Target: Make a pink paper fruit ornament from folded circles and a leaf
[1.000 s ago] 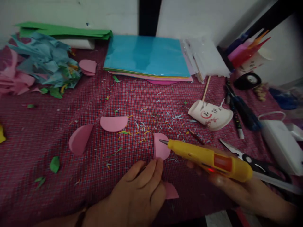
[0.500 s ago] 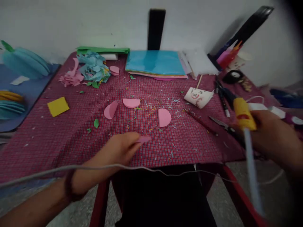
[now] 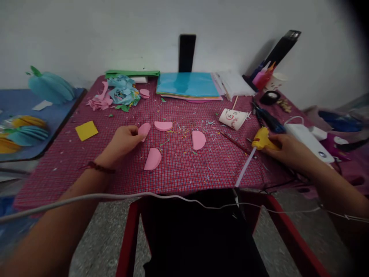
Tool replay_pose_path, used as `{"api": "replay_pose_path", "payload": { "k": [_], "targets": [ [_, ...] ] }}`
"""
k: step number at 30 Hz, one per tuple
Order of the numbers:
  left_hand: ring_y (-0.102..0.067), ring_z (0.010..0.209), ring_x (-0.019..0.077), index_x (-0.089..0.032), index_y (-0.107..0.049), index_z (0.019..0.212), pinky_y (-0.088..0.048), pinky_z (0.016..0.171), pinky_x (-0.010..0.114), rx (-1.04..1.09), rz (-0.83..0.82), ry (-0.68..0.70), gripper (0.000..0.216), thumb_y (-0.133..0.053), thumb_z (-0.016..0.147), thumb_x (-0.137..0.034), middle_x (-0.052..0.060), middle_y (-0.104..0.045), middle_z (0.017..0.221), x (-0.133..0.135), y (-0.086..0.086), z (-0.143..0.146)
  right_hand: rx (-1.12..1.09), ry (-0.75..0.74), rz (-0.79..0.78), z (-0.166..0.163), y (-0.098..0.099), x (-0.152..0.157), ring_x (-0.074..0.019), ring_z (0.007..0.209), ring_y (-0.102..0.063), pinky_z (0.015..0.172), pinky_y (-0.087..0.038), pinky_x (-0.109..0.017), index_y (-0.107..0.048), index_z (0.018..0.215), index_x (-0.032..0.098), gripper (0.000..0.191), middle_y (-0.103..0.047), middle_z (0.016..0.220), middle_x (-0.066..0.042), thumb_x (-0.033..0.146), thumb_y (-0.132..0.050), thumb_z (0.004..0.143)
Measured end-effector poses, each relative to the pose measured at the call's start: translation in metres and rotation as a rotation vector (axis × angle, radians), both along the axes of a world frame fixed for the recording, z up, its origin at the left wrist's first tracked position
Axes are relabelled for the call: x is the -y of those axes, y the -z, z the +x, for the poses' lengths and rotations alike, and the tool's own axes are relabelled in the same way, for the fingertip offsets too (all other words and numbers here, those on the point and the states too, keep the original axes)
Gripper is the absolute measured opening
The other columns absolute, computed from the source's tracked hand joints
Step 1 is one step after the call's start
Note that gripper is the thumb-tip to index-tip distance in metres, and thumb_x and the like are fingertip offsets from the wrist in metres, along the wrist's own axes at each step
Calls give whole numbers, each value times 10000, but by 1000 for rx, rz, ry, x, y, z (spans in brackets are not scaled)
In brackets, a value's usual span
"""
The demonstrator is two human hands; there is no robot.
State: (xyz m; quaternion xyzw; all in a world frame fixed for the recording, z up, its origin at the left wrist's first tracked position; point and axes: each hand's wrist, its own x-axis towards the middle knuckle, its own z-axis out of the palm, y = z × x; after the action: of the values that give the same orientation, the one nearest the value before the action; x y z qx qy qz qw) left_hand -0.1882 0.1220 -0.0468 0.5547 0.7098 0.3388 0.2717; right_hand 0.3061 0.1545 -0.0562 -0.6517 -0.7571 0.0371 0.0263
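Observation:
My left hand (image 3: 126, 139) pinches the edge of a folded pink paper half-circle (image 3: 145, 130) on the left part of the table. Just in front of it lies a second pink half-circle (image 3: 152, 159). Another one (image 3: 163, 126) rests to its right, and a further pink half-circle (image 3: 198, 140) is near the middle. On the right, my right hand (image 3: 284, 151) is closed around a yellow hot glue gun (image 3: 261, 138). A long whitish glue stick (image 3: 245, 167) sticks out of it toward the table's front edge.
A checked cloth covers the table (image 3: 178, 179), strewn with paper scraps. A paper cup (image 3: 234, 118) lies on its side by a red pencil (image 3: 235, 142). Coloured sheets (image 3: 187, 84) lie at the back. A white cable (image 3: 123, 196) crosses in front of me.
My left hand has set down one pink half-circle and moved left and away, taking hold of another. The glue gun in my right hand has come lower and leftward over the table.

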Motion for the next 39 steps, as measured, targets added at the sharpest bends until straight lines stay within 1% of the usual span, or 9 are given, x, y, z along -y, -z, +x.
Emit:
{"api": "replay_pose_path", "payload": {
  "k": [6, 11, 13, 15, 21, 24, 28, 33, 39],
  "targets": [
    [-326, 414, 76, -186, -506, 609, -256, 401, 224, 231, 70, 5, 274, -621, 727, -405, -53, -408, 491, 29, -10, -5, -42, -51, -13, 8, -1, 1, -319, 1025, -605, 852, -409, -374, -573, 1235, -14, 650, -616, 1174, -272, 517, -503, 867],
    [-525, 598, 111, -186, -615, 681, -416, 543, 232, 87, 363, 31, 129, -660, 763, -276, -17, -568, 657, 67, -14, 14, -8, -54, 173, -9, -24, 18, -321, 1022, -594, 850, -413, -410, -621, 1165, 39, 522, -637, 1103, -260, 458, -558, 860],
    [-585, 695, 130, -203, -679, 782, -461, 601, 243, -177, 628, 123, 21, -661, 783, -214, 3, -635, 778, 79, -14, 23, -147, -92, 318, -36, -38, 34, -273, 982, -611, 837, -431, -382, -637, 1110, 88, 364, -650, 1069, -219, 364, -539, 893],
    [-613, 721, 139, -221, -706, 851, -489, 624, 255, -328, 794, 195, 105, -666, 773, -162, 14, -661, 827, 88, -15, 32, -416, -266, 293, -75, -50, 54, -214, 939, -631, 825, -459, -338, -627, 1073, 152, 232, -669, 1036, -147, 278, -542, 898],
    [-641, 770, 155, -235, -685, 960, -525, 693, 287, -463, 902, 323, 224, -625, 792, -99, 29, -680, 884, 103, -14, 45, -846, -710, 135, -191, -59, 89, -178, 990, -611, 879, -477, -354, -541, 1204, 223, 316, -658, 1070, -72, 183, -542, 891],
    [-628, 735, 140, -222, -680, 920, -513, 654, 262, -389, 860, 338, 170, -613, 808, -114, 19, -669, 836, 108, -16, 50, -897, -784, 58, -221, -54, 87, -166, 898, -613, 806, -481, -326, -626, 1058, 214, 190, -669, 964, -50, 185, -548, 887],
    [-530, 623, 120, -202, -635, 749, -418, 551, 243, 100, 552, 243, 105, -597, 845, -217, -9, -581, 701, 116, -18, 58, -1156, -558, -171, -239, -47, 83, -101, 598, -508, 583, -416, -243, -599, 704, 187, 164, -569, 646, 34, 235, -583, 860],
    [-414, 588, 125, -193, -588, 669, -348, 510, 256, 632, 364, 188, 327, -470, 914, -376, 0, -471, 652, 120, -10, 64, -1324, -461, -345, -245, -43, 85, -92, 573, -444, 549, -367, -236, -569, 688, 175, 213, -524, 623, 38, 336, -631, 812],
    [-518, 709, 153, -197, -647, 711, -433, 639, 285, 514, 418, 214, 152, -624, 823, -296, 21, -564, 757, 122, -5, 72, -1354, -446, -291, -239, -45, 90, -121, 656, -522, 619, -428, -266, -605, 764, 195, 114, -594, 709, 9, 301, -640, 791]
  ]
}}
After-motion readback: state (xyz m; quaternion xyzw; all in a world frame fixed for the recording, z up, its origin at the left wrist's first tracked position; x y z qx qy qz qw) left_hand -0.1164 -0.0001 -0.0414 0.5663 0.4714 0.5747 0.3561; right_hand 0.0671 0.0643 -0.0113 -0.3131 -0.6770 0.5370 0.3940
